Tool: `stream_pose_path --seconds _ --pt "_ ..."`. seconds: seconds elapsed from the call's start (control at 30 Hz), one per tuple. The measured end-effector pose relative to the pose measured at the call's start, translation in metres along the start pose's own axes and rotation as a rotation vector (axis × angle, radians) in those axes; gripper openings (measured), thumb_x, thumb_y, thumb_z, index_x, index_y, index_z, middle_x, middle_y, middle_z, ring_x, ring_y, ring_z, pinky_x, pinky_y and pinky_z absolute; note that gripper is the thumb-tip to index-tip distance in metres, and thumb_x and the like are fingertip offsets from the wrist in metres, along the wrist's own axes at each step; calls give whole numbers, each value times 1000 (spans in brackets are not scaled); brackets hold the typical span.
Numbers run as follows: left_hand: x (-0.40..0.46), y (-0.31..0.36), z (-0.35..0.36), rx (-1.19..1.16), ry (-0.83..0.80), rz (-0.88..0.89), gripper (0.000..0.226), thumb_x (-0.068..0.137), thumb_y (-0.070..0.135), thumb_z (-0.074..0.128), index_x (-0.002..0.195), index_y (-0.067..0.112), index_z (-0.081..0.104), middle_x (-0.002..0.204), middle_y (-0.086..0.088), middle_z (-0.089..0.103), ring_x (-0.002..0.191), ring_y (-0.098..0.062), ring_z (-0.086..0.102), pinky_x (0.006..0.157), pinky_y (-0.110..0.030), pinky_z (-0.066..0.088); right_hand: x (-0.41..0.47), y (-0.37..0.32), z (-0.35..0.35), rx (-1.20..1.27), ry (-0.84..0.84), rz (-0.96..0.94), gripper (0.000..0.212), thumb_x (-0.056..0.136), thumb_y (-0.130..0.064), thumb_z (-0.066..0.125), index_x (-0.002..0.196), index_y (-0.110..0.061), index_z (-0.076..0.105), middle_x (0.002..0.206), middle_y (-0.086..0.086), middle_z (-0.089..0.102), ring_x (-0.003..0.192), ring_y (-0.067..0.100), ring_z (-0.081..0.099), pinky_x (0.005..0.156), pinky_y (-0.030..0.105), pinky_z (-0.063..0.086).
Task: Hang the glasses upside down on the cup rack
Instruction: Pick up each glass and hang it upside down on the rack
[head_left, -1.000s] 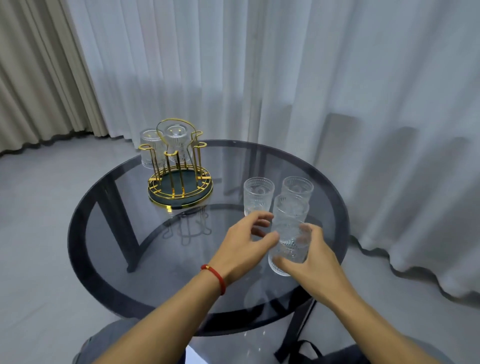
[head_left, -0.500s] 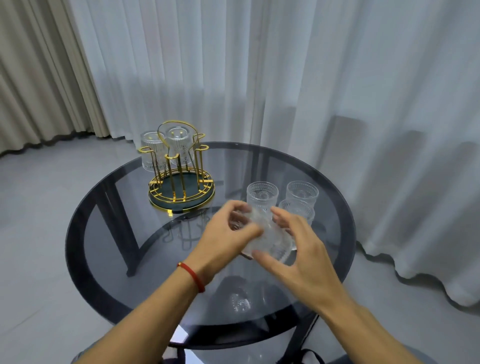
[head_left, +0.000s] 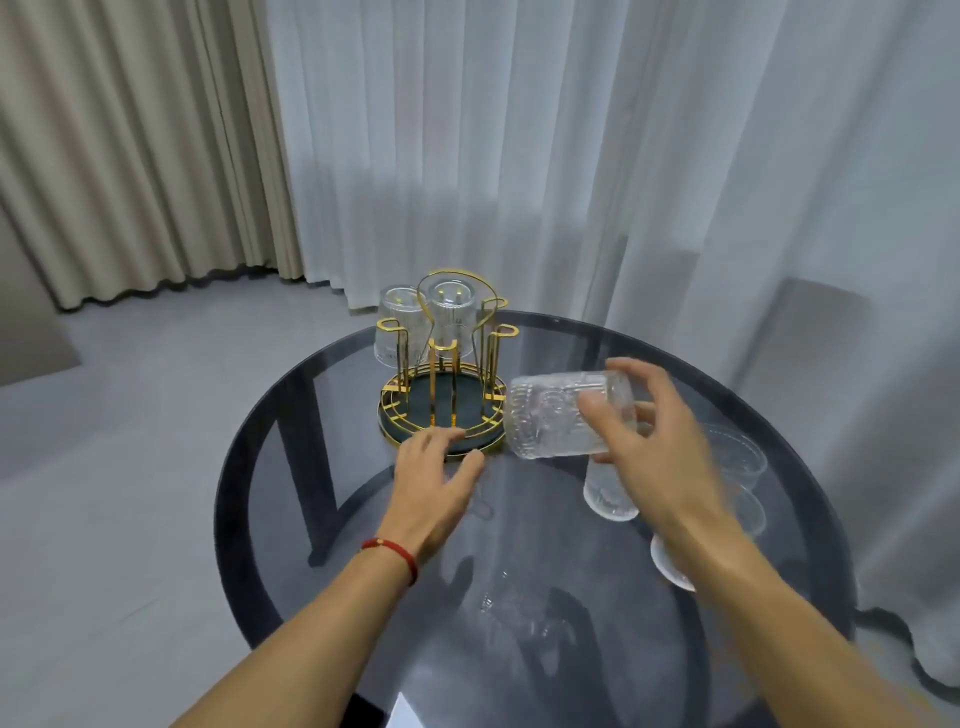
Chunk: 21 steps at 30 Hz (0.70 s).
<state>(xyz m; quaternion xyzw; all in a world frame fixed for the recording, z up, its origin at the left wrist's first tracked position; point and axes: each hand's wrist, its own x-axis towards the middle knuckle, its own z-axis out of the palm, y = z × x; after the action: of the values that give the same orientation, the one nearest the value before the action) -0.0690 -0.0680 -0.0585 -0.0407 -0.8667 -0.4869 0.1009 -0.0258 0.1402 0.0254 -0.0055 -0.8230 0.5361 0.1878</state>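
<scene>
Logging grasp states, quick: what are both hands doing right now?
Left hand: open, empty, fingers at the cup rack base.
Right hand: closed on a glass, held sideways.

We're in a home here, a living space by a window: sheer white curtains (head_left: 519, 156) fall to the floor with heavier beige drapes (head_left: 130, 156) beside them, over a plain grey floor (head_left: 130, 441). In the middle stands a round smoked-glass table (head_left: 311, 519), carrying a gold wire cup rack (head_left: 441, 395) and ribbed drinking glasses (head_left: 566, 415), all domestic tableware.
</scene>
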Motion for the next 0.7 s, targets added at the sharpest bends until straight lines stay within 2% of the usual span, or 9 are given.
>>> stream_pose_path --seconds 0.1,0.17,0.23,0.3,0.37,0.47,0.57,0.7 --pt "10 -32 9 291 31 47 63 92 47 56 148 23 41 161 -7 27 149 -24 17 120 -48 22 48 -3 -6 85 99 19 52 75 -67 67 125 -56 57 123 -8 67 111 20 68 94 52 57" --pt "12 -46 15 422 -15 84 70 92 51 53 154 30 28 167 -3 13 153 -22 3 121 -47 14 84 -7 -6 91 136 31 57 74 -62 70 128 -52 58 128 -5 66 114 22 67 97 52 56" --pt "13 -53 19 526 -39 98 75 92 56 47 157 35 16 168 -2 4 153 -21 -6 122 -46 9 118 -12 -2 47 138 22 62 73 -57 71 133 -46 59 138 -9 60 120 25 64 100 52 54" --pt "14 -56 22 601 -29 105 75 92 59 40 157 37 9 169 -3 0 153 -20 -10 122 -45 7 149 -17 6 -13 135 0 66 74 -53 72 137 -38 58 139 -13 56 124 26 62 102 51 54" --pt "14 -57 24 648 -15 109 76 92 60 36 157 36 5 169 -3 -2 153 -21 -12 122 -45 7 175 -20 13 -58 133 -14 70 74 -49 74 139 -28 57 132 -10 54 123 27 63 98 48 57" --pt "13 -57 25 666 -16 108 77 92 60 34 158 36 3 169 -3 -4 152 -21 -14 122 -46 8 209 -26 23 -58 79 20 80 67 -47 80 135 -17 54 133 1 56 110 23 67 80 41 65" --pt "13 -57 27 676 -29 97 77 93 61 31 158 36 -1 168 -3 -8 152 -22 -17 124 -47 7 232 -32 33 -95 -20 -5 78 64 -45 83 133 -16 59 130 9 62 103 23 70 78 42 65" --pt "14 -59 28 695 -44 94 76 95 63 29 158 35 -4 168 -4 -11 151 -23 -19 124 -48 4 248 -42 48 -172 -162 -33 74 66 -40 85 134 -22 63 127 12 64 104 26 70 82 41 64"
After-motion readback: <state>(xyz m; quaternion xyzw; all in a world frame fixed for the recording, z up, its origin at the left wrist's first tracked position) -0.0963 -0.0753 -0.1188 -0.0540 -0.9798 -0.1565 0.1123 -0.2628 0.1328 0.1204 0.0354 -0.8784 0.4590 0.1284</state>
